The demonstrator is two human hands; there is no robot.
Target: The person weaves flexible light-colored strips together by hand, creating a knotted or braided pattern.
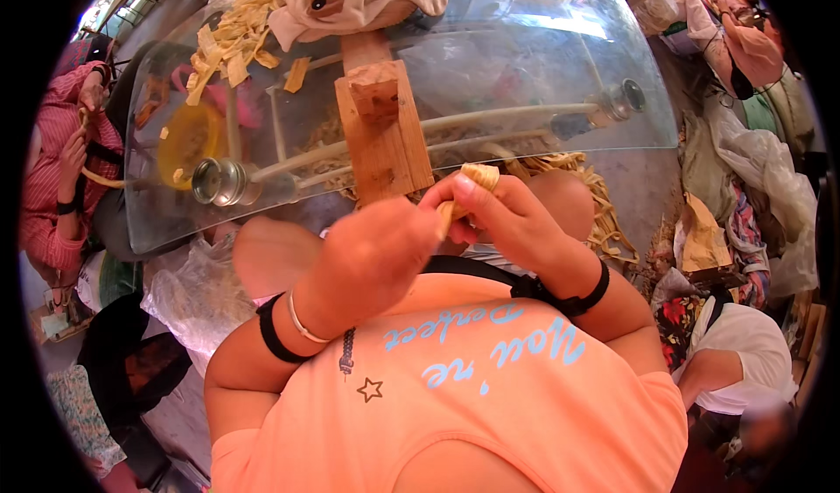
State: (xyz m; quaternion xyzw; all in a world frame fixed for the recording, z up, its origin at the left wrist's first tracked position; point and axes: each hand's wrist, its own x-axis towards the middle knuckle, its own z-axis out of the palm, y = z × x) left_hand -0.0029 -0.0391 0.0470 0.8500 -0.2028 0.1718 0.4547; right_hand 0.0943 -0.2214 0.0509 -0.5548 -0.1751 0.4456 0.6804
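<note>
Above my lap, my right hand [510, 217] is closed round a pale yellow, fibrous strip [479, 175], whose thick, rolled-looking end sticks out past the thumb. My left hand [376, 244] is close beside it, slightly blurred, with its fingers curled in at the strip's narrower lower part. The left fingertips are mostly hidden behind the hand. Just beyond both hands stands a wooden block stand [385, 130] with an upright peg-like piece.
A glass table [525, 73] with metal leg fittings lies ahead. On it are a heap of pale strips [236, 34] and a plush animal-faced cloth [354, 3]. More strips [604, 209] hang by my right knee. A person in red stripes [66, 156] sits at left; plastic bags [770, 187] lie at right.
</note>
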